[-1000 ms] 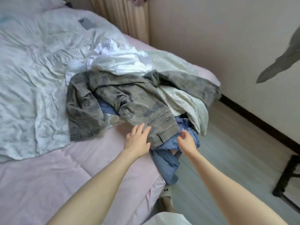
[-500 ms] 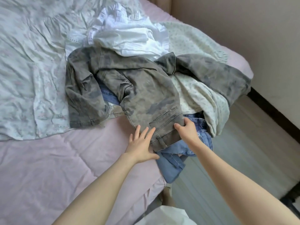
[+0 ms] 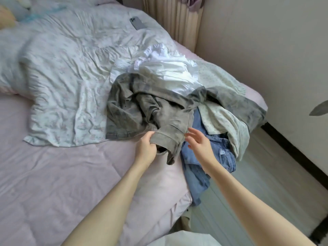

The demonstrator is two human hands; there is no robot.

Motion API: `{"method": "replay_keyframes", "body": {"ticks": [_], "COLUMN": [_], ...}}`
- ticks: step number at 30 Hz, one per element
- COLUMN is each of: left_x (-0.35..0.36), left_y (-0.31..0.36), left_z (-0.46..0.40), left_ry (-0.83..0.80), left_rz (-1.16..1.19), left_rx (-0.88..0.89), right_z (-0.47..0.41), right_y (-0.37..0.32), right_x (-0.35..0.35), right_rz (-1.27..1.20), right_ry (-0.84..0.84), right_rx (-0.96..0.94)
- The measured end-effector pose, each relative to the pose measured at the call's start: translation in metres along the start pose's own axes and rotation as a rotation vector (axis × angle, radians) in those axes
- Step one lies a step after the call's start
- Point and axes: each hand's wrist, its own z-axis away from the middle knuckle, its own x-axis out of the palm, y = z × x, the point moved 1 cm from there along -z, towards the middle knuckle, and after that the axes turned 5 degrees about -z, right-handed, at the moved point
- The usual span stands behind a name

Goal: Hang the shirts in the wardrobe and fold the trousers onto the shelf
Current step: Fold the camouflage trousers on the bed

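Left hand (image 3: 147,148) grips the waistband of the grey trousers (image 3: 142,110), which lie atop the clothes pile at the edge of the bed (image 3: 53,174). Right hand (image 3: 198,142) — fingers spread, holding nothing — hovers just beside the waistband, above the blue jeans (image 3: 209,157). A white shirt (image 3: 168,71) lies behind — a phone (image 3: 137,23) farther back.

Only 1 view, from the person's head, looks forward and steeply down over both forearms, which enter from 6 o'clock. It stands close above the near edge of the bed (image 3: 53,183), facing its far corner. The curtain (image 3: 170,20) sits at 12 o'clock, the wall (image 3: 266,50) at 2 o'clock, the floor (image 3: 257,183) at 4 o'clock.
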Motion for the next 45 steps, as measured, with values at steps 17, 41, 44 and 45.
{"method": "replay_keyframes", "body": {"ticks": [17, 41, 44, 45], "left_x": [-0.174, -0.418, -0.456, -0.467], "left_y": [0.075, 0.272, 0.287, 0.292], "left_z": [0.064, 0.091, 0.119, 0.128], "left_ry": [-0.107, 0.679, 0.750, 0.798], "left_rz": [0.634, 0.410, 0.182, 0.120], "left_rx": [0.082, 0.574, 0.728, 0.743], "right_z": [0.101, 0.167, 0.185, 0.193], "right_y": [-0.040, -0.437, -0.488, -0.505], "right_x": [0.092, 0.002, 0.010, 0.015], "right_rz": [0.421, 0.119, -0.003, -0.037], "right_ry": [0.184, 0.654, 0.723, 0.721], "right_rx": [-0.407, -0.974, -1.063, -1.093]}}
